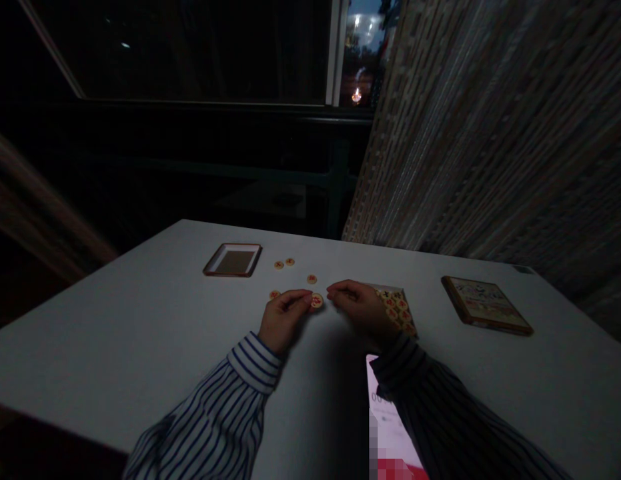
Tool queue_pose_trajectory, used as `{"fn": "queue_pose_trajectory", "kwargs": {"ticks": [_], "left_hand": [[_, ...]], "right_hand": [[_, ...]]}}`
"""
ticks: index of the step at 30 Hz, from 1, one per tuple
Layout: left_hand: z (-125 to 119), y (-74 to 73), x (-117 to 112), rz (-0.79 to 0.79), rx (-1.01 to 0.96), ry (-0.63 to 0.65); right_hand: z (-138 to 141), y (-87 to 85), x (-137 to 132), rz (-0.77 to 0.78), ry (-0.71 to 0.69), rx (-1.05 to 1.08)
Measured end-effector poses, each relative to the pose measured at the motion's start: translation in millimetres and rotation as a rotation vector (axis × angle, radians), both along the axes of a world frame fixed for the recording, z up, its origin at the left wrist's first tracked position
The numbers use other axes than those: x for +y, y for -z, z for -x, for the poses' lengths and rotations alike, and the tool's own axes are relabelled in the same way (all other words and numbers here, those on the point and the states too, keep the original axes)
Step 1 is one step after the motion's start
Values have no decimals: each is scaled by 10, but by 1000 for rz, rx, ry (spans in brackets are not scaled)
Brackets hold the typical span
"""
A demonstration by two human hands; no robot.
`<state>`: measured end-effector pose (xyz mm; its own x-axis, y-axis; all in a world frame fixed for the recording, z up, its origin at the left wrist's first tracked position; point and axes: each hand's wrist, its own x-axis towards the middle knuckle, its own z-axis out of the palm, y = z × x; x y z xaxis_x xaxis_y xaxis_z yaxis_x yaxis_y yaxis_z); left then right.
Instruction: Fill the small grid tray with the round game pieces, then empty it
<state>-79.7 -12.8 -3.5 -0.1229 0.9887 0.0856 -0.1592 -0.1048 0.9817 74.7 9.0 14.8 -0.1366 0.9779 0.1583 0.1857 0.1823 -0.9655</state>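
Note:
My left hand (pixel 284 319) pinches a round xiangqi piece (pixel 317 301) with a red character between thumb and fingertips, just over the white table. A small gap away, my right hand (pixel 363 308) has its fingers drawn together; whether they hold anything is hidden. Beneath and beside the right hand lies an open box (pixel 410 327) of xiangqi pieces (pixel 397 308), partly covered by it. One loose xiangqi piece (pixel 275 294) lies just behind my left hand, and another xiangqi piece (pixel 311 279) is farther back between the hands.
Two more pieces (pixel 284 264) sit toward the back of the white table (pixel 155 333), near an open shallow lid or tray (pixel 233 260). A flat box with a printed cover (pixel 485 305) rests at right. A lit phone (pixel 390 427) lies under my right forearm. String curtains (pixel 440 133) hang behind.

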Motion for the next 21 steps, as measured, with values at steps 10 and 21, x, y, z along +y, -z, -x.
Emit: {"fn": "queue_pose_trajectory", "kwargs": {"ticks": [10, 21], "left_hand": [[-9, 13, -1, 26, -94, 27], [-3, 43, 3, 5, -137, 64]], "right_hand": [[12, -14, -27, -30, -61, -43], [29, -14, -50, -8, -128, 5]]}}
